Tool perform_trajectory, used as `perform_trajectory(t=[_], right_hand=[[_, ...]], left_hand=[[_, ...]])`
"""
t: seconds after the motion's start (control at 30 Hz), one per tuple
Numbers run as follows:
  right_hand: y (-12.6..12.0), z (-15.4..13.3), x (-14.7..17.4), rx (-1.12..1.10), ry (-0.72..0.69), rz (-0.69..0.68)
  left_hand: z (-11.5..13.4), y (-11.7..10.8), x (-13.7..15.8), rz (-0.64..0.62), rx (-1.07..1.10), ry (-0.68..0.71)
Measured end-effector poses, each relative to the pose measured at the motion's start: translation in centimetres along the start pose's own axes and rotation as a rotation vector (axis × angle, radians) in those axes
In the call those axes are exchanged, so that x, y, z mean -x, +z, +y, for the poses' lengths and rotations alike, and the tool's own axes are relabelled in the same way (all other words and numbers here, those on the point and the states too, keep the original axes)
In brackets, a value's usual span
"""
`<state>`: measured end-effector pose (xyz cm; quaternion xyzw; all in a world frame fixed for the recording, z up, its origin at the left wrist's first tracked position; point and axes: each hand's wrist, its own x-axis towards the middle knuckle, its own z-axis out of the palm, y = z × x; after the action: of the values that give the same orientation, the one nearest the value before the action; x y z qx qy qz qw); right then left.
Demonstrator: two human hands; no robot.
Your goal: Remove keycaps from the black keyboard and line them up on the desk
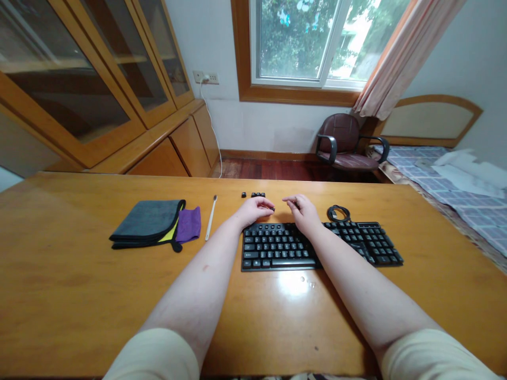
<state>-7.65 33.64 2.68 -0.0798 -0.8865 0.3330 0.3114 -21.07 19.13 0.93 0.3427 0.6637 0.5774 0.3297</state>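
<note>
The grip of the left hand is pinched on what looks like a small black key, just past the back edge of the keyboard. I can't tell if the right hand's grip is closed. Best to pinch softly, and not lean on the keyboard.

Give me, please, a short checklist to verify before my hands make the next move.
1. Keyboard on the table, keys facing up: ok.
2. Whole keyboard visible: not ok; the right forearm hides part.
3. Small dark piece at the left hand: ok.
4. Right hand holding something: cannot tell.
5. Loose keys lying beyond the keyboard: ok.
6. Cord coiled: ok.
</note>
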Motion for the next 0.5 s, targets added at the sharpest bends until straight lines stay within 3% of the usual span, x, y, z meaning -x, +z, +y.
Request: perform_trajectory(t=[0.2, 0.5], right_hand=[[0.21, -0.38, -0.01, 0.068, -0.103, -0.220], [0.89, -0.73, -0.07, 0.154, -0.122, -0.254]], left_hand=[[-0.06, -0.13, -0.18, -0.001, 0.044, 0.013], [0.39, 0.10, 0.03, -0.036, 0.057, 0.039]])
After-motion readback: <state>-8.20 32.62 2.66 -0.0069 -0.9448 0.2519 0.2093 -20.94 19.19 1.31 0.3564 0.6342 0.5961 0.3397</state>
